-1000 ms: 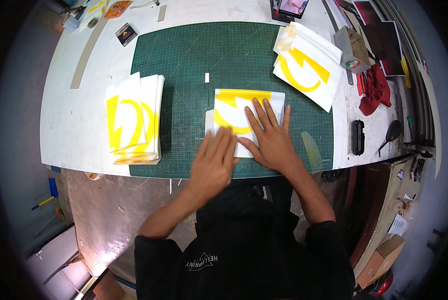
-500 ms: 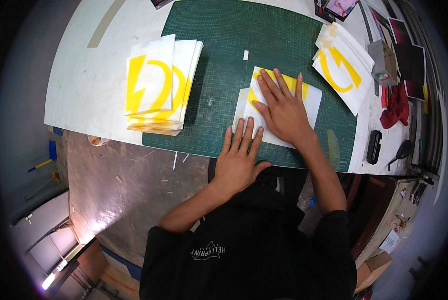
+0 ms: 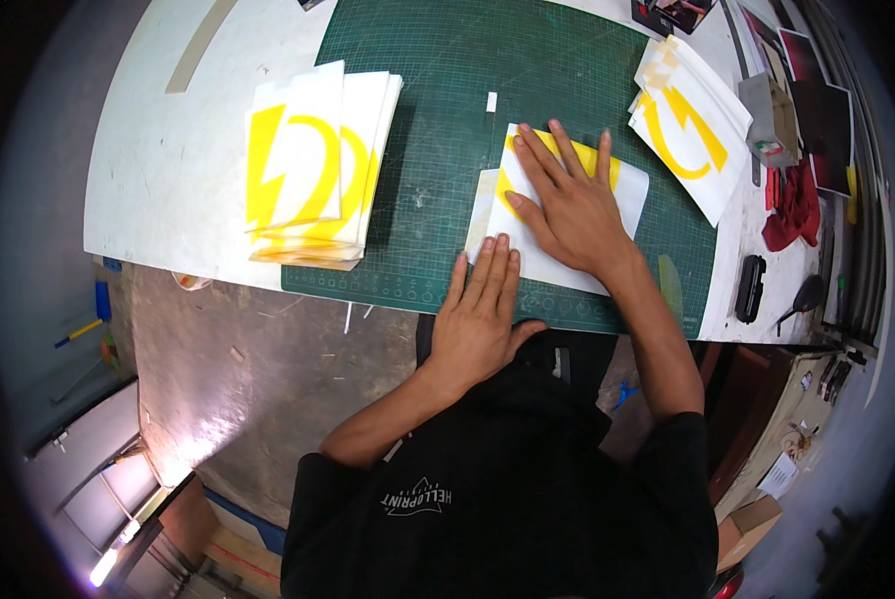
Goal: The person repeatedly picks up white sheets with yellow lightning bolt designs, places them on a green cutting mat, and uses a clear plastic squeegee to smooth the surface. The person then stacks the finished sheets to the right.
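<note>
A folded white sheet with a yellow print (image 3: 622, 205) lies on the green cutting mat (image 3: 437, 120). My right hand (image 3: 572, 215) rests flat across it, fingers spread over the yellow part. With its fingers stretched out, my left hand (image 3: 477, 319) lies at the sheet's near left edge, fingertips touching the lower corner. A paler strip of the sheet sticks out on the left. To the left is a stack of folded white sheets with yellow shapes (image 3: 312, 160). Another pile of such sheets (image 3: 692, 130) lies at the mat's right edge.
A small white piece (image 3: 491, 102) lies on the mat. On the right stand a grey metal box (image 3: 767, 120), a red cloth (image 3: 795, 208), a black case (image 3: 751, 290) and a dark round-headed tool (image 3: 807, 296). A grey strip (image 3: 200, 48) lies at the table's far left.
My right hand has shifted slightly on the sheet, whose right edge now looks a little raised. The left hand has barely moved. The whole view has shifted slightly.
</note>
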The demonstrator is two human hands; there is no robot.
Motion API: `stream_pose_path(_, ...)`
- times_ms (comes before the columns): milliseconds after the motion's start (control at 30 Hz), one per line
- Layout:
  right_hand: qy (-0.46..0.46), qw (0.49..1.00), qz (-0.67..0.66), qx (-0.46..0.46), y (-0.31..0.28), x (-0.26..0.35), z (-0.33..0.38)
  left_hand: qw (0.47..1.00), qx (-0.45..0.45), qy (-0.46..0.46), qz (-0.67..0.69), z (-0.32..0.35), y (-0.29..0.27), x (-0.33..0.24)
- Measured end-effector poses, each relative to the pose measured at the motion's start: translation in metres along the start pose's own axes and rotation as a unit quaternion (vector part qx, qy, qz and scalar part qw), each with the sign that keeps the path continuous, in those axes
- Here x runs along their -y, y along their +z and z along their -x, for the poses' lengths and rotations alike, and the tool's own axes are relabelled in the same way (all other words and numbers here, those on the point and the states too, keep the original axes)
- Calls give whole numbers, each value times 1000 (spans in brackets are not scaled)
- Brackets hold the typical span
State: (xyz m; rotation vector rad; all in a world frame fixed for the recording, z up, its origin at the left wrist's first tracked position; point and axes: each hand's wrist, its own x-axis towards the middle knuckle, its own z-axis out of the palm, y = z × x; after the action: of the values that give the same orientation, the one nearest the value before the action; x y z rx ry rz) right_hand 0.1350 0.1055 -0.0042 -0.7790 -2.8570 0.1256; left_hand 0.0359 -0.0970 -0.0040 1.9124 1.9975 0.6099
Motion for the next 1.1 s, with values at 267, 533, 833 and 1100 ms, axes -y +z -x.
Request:
stream_pose_path(267, -8, 1000, -21, -7, -2, -8, -3, 991, -78, 107, 24, -39, -19, 42)
stream_pose_path(533, -7, 998, -61, -25, 3, -10, -3, 983, 127, 104, -86, -103, -67, 49)
stream_pose_path(833, 5, 999, -34, -3, 4, -6, -2, 951, 231, 71, -192, -141, -71, 43)
stream_pose_path(1100, 158, 987, -29, -9, -15, -56, 67, 942, 238, 58, -230, -143, -72, 45)
